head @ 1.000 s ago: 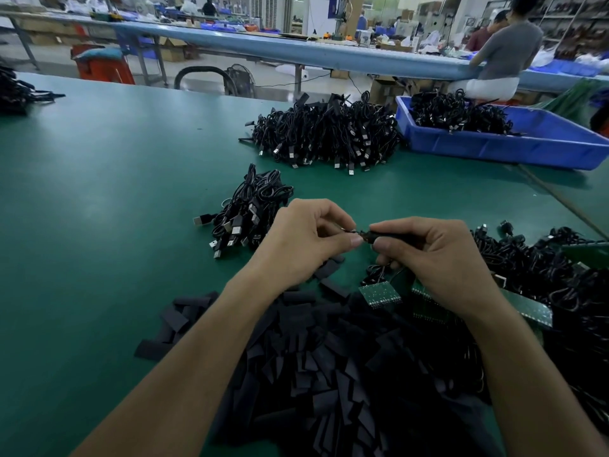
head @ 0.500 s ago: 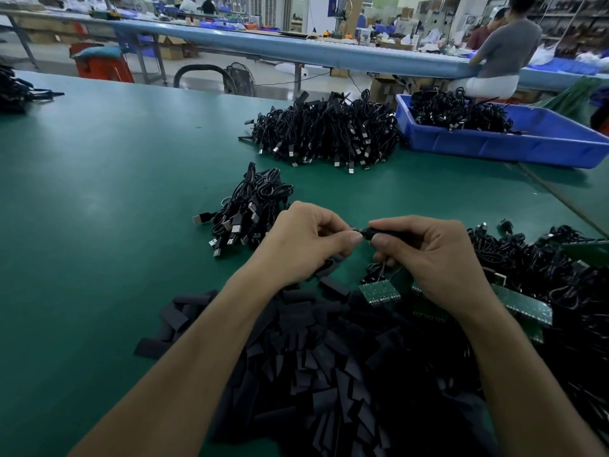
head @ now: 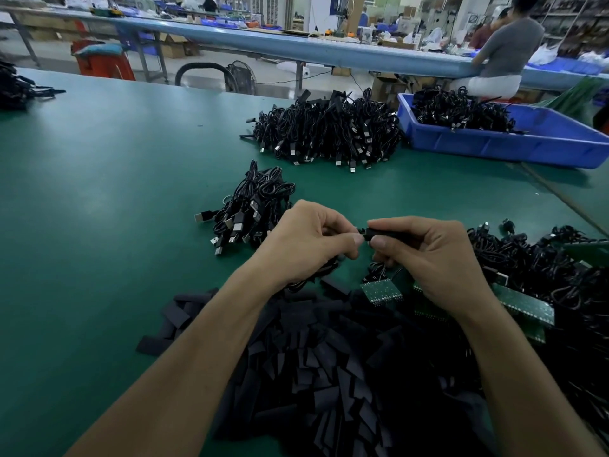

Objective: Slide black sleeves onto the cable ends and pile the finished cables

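My left hand (head: 306, 240) and my right hand (head: 425, 255) meet above the green table (head: 99, 225). Between their fingertips is a black sleeve (head: 379, 233) on a cable end; my right thumb and forefinger pinch the sleeve, and my left fingers pinch the cable where it enters it. The cable hangs below my left palm, mostly hidden. A heap of loose black sleeves (head: 329, 364) lies under my forearms. A small pile of coiled black cables (head: 250, 209) sits just left of my left hand. A tangle of cables with small green circuit boards (head: 527, 285) lies at my right.
A large heap of black cables (head: 329, 133) lies farther back, beside a blue bin (head: 514, 143) holding more cables. Another dark bundle (head: 16, 90) is at the far left edge. A person sits at a long bench beyond the table.
Both hands stay together at the same spot. My right fingers have shifted a little along the sleeve, which now shows more clearly between the fingertips.
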`<action>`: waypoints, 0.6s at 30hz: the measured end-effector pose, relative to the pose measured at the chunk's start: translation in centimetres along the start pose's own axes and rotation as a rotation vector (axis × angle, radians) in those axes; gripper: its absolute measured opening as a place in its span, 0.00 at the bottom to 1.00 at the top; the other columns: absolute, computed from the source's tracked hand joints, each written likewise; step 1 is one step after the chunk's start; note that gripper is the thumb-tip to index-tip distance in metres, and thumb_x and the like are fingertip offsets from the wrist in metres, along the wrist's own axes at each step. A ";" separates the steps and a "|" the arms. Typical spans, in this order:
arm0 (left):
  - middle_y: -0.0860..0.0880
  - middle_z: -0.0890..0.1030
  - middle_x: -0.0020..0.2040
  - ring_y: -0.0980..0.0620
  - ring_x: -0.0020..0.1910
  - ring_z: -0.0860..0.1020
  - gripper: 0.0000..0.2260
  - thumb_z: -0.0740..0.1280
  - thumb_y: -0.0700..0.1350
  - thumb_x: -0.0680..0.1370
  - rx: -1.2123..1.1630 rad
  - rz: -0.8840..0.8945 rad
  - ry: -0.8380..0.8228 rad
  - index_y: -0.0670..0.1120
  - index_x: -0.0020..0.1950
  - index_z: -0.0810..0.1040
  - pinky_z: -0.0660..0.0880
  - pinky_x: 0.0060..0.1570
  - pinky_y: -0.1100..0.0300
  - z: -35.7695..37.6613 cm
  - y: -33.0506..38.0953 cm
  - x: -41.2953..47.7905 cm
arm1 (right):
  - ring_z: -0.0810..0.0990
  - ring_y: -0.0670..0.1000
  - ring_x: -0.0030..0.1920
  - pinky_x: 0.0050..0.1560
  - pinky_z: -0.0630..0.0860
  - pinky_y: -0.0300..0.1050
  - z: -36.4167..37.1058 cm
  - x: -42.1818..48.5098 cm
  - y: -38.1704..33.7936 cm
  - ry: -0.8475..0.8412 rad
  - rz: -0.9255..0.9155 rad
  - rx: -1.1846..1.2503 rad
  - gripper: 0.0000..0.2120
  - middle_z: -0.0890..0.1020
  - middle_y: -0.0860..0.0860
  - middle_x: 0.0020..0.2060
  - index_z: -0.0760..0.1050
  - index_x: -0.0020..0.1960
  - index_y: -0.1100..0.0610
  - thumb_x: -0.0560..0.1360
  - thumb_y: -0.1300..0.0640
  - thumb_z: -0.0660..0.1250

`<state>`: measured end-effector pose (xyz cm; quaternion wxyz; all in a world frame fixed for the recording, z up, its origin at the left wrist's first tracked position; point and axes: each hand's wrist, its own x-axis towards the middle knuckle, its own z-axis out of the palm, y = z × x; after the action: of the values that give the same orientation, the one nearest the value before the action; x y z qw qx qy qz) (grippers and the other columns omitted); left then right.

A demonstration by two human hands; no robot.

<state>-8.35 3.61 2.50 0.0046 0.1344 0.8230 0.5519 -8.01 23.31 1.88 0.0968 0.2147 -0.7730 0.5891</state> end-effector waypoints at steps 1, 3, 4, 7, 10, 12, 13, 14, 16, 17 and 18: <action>0.51 0.87 0.38 0.48 0.44 0.85 0.04 0.73 0.43 0.77 0.004 0.001 0.004 0.45 0.43 0.86 0.81 0.54 0.49 0.0 0.0 0.0 | 0.85 0.47 0.35 0.39 0.78 0.35 0.0 0.0 0.0 0.012 -0.004 -0.006 0.11 0.87 0.47 0.39 0.84 0.51 0.47 0.69 0.53 0.74; 0.52 0.87 0.38 0.51 0.42 0.85 0.04 0.72 0.43 0.77 0.006 0.002 0.009 0.46 0.44 0.86 0.81 0.52 0.50 0.2 0.0 0.0 | 0.85 0.47 0.37 0.41 0.79 0.35 0.1 0.1 0.0 0.069 -0.007 -0.013 0.13 0.87 0.46 0.41 0.82 0.53 0.46 0.69 0.56 0.76; 0.53 0.87 0.38 0.53 0.42 0.85 0.04 0.72 0.43 0.77 0.006 0.005 0.012 0.46 0.44 0.86 0.81 0.52 0.50 0.2 0.0 0.0 | 0.86 0.47 0.39 0.41 0.80 0.36 0.2 0.1 0.1 0.122 0.000 -0.012 0.16 0.87 0.46 0.41 0.81 0.54 0.45 0.70 0.58 0.77; 0.54 0.86 0.38 0.51 0.43 0.85 0.05 0.72 0.44 0.78 0.010 0.029 0.045 0.48 0.43 0.86 0.81 0.53 0.47 0.4 0.0 0.0 | 0.86 0.48 0.39 0.41 0.81 0.38 0.6 0.2 0.2 0.304 0.032 0.025 0.16 0.87 0.47 0.40 0.80 0.54 0.46 0.70 0.59 0.78; 0.55 0.86 0.37 0.54 0.41 0.85 0.05 0.72 0.44 0.78 0.007 0.045 0.075 0.48 0.43 0.86 0.82 0.52 0.47 0.5 0.0 0.0 | 0.87 0.47 0.42 0.47 0.83 0.43 1.8 0.3 -0.1 0.349 0.004 0.027 0.18 0.87 0.45 0.41 0.79 0.57 0.45 0.72 0.60 0.76; 0.54 0.86 0.37 0.51 0.41 0.85 0.05 0.72 0.44 0.78 0.013 0.058 0.095 0.49 0.43 0.86 0.82 0.49 0.46 0.6 -0.1 0.0 | 0.87 0.46 0.44 0.50 0.83 0.43 2.6 0.2 -0.4 0.352 -0.028 0.010 0.20 0.87 0.41 0.43 0.76 0.62 0.44 0.74 0.60 0.75; 0.52 0.86 0.37 0.47 0.41 0.85 0.05 0.72 0.44 0.78 0.011 0.065 0.109 0.49 0.43 0.86 0.81 0.48 0.44 0.7 -0.1 0.0 | 0.87 0.46 0.45 0.50 0.82 0.42 2.8 0.2 -0.5 0.359 -0.043 0.007 0.21 0.86 0.39 0.43 0.76 0.63 0.45 0.74 0.61 0.75; 0.51 0.86 0.38 0.44 0.41 0.85 0.05 0.73 0.44 0.78 0.002 0.072 0.122 0.49 0.43 0.86 0.81 0.47 0.43 0.8 -0.1 0.1 | 0.86 0.45 0.45 0.50 0.82 0.41 3.0 0.1 -0.5 0.368 -0.056 0.006 0.22 0.86 0.38 0.42 0.75 0.64 0.46 0.74 0.61 0.74; 0.50 0.86 0.38 0.42 0.41 0.85 0.04 0.72 0.44 0.78 -0.024 0.085 0.140 0.48 0.44 0.86 0.81 0.47 0.42 1.0 -0.1 0.1 | 0.86 0.44 0.45 0.50 0.82 0.39 3.3 0.0 -0.6 0.381 -0.070 0.004 0.22 0.86 0.39 0.41 0.75 0.64 0.46 0.74 0.62 0.74; 0.50 0.86 0.38 0.42 0.41 0.85 0.04 0.72 0.44 0.78 -0.037 0.089 0.147 0.48 0.44 0.86 0.81 0.47 0.42 1.0 0.0 0.1 | 0.86 0.43 0.45 0.50 0.81 0.39 3.3 0.0 -0.7 0.380 -0.072 0.006 0.22 0.86 0.40 0.41 0.75 0.64 0.46 0.74 0.62 0.74; 0.50 0.86 0.39 0.42 0.41 0.85 0.05 0.72 0.44 0.78 -0.051 0.092 0.153 0.48 0.44 0.86 0.81 0.47 0.42 1.1 0.0 0.0 | 0.86 0.43 0.46 0.51 0.81 0.39 3.4 -0.1 -0.7 0.372 -0.072 0.012 0.23 0.86 0.41 0.42 0.75 0.64 0.46 0.74 0.63 0.74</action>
<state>-8.21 4.61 2.05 -0.0801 0.1295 0.7997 0.5807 -7.26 19.93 1.47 0.2577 0.1301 -0.7300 0.6194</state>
